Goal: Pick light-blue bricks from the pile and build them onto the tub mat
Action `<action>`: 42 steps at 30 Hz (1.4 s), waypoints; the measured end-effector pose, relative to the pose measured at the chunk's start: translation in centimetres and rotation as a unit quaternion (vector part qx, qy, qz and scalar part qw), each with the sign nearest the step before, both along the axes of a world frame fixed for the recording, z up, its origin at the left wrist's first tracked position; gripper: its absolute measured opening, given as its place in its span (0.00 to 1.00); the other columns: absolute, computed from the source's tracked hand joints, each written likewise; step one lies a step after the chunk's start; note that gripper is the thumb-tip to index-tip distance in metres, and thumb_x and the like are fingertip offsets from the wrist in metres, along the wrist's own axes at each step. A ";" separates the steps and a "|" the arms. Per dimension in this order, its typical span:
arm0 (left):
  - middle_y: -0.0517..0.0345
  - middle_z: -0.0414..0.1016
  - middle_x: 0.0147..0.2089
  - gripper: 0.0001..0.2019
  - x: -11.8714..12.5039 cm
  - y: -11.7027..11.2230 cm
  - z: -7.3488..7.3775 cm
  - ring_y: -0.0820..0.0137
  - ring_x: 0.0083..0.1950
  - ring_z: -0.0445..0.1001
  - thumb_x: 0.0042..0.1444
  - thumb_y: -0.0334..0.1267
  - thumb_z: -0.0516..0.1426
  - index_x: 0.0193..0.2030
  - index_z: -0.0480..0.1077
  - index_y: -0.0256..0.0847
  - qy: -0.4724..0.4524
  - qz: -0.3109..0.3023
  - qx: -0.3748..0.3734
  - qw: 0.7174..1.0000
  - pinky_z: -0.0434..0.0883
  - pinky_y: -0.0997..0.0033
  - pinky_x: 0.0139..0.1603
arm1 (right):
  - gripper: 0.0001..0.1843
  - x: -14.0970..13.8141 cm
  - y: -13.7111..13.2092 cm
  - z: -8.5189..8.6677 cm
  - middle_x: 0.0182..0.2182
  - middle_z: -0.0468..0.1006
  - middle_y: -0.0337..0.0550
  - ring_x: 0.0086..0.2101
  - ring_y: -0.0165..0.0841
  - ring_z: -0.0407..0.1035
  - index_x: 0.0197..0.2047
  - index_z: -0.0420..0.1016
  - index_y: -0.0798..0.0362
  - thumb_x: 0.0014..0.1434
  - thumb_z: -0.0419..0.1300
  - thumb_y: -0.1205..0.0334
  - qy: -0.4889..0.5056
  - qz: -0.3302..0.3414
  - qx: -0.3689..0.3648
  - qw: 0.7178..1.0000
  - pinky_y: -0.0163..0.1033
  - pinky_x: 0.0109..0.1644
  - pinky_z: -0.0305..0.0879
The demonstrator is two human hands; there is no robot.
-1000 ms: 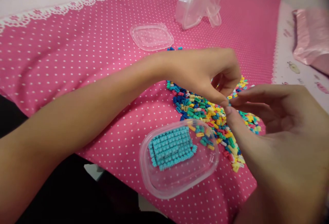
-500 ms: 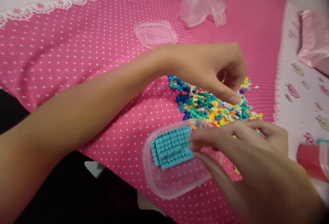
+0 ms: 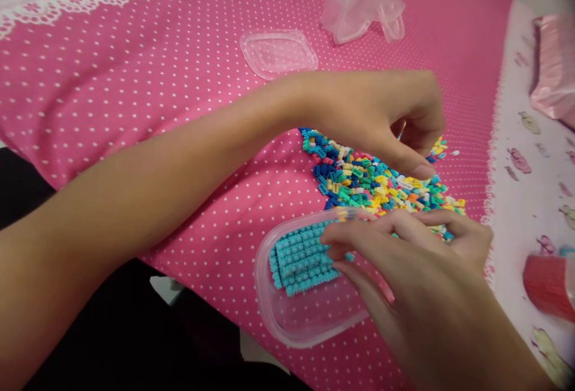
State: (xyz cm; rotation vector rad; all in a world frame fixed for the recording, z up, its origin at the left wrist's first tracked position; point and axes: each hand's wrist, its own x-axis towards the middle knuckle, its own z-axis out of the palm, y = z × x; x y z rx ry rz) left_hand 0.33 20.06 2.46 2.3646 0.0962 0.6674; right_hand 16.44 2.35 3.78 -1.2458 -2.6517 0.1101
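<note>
Head view: loose bricks (image 3: 354,184) are overhung by the half-curled left hand (image 3: 381,112); at the slightly parted right hand (image 3: 417,277), a turquoise panel (image 3: 299,256) is seemingly kept separate by its container (image 3: 305,322); either grip cannot be told.

I can read no words, numbers, brands or signs anywhere in my view. The pale cloth (image 3: 503,199) to my right carries small printed pictures, none of which I can read as lettering. The pink packet (image 3: 557,73) and the red container (image 3: 545,284) beside the right edge are cut off and blurred, so any label there is more than I can fairly make out.
</note>
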 end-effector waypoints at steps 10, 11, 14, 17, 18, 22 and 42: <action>0.56 0.79 0.34 0.17 -0.1 -0.3 0.1 0.75 0.36 0.69 0.65 0.45 0.60 0.39 0.80 0.30 0.012 0.017 0.011 1.000 0.60 0.71 0.37 | 0.17 -0.1 -0.2 -0.2 0.36 0.85 0.32 0.35 0.35 0.75 0.43 0.76 0.46 0.66 0.52 0.76 -0.008 -0.007 0.004 1.000 0.51 0.47 0.55; 0.56 0.79 0.34 0.17 -0.1 -0.3 0.0 0.76 0.36 0.69 0.65 0.45 0.60 0.39 0.80 0.30 0.009 0.014 0.013 1.000 0.60 0.71 0.37 | 0.17 -0.1 -0.1 -0.2 0.35 0.85 0.32 0.34 0.35 0.75 0.42 0.76 0.46 0.65 0.52 0.77 -0.011 -0.008 0.007 1.000 0.51 0.47 0.54; 0.55 0.80 0.34 0.17 0.0 -0.2 0.0 0.75 0.36 0.69 0.65 0.46 0.60 0.39 0.80 0.30 0.006 0.011 0.015 1.000 0.61 0.70 0.37 | 0.18 -0.2 0.0 -0.4 0.33 0.84 0.32 0.33 0.36 0.74 0.40 0.77 0.46 0.64 0.52 0.77 -0.014 -0.009 0.011 1.000 0.51 0.46 0.54; 0.55 0.80 0.35 0.17 0.0 -0.2 0.1 0.74 0.36 0.70 0.64 0.46 0.60 0.40 0.80 0.31 0.013 0.014 0.011 1.000 0.61 0.69 0.38 | 0.17 -0.2 -0.2 -0.7 0.33 0.84 0.34 0.33 0.37 0.74 0.39 0.77 0.47 0.63 0.52 0.77 -0.009 -0.009 0.015 1.000 0.51 0.46 0.56; 0.55 0.80 0.35 0.17 -0.1 -0.2 0.1 0.74 0.37 0.70 0.64 0.47 0.60 0.40 0.80 0.32 0.016 0.016 0.008 1.000 0.62 0.69 0.38 | 0.17 -0.2 -0.2 -0.8 0.33 0.84 0.34 0.33 0.37 0.74 0.39 0.76 0.47 0.63 0.52 0.77 -0.007 -0.009 0.020 1.000 0.51 0.46 0.57; 0.55 0.80 0.35 0.19 0.0 -0.2 0.2 0.74 0.37 0.70 0.64 0.50 0.61 0.40 0.80 0.32 0.020 0.015 0.005 1.000 0.63 0.70 0.39 | 0.16 -0.2 -0.3 -0.9 0.33 0.84 0.35 0.33 0.38 0.74 0.39 0.76 0.47 0.64 0.52 0.76 -0.011 -0.005 0.016 1.000 0.52 0.47 0.59; 0.60 0.79 0.34 0.12 0.1 -0.5 0.7 0.77 0.37 0.72 0.63 0.39 0.63 0.41 0.81 0.28 0.040 0.036 0.008 0.999 0.62 0.74 0.39 | 0.13 0.2 0.2 -1.2 0.28 0.80 0.34 0.31 0.36 0.72 0.36 0.68 0.45 0.59 0.57 0.76 -0.017 -0.002 0.002 1.000 0.50 0.45 0.62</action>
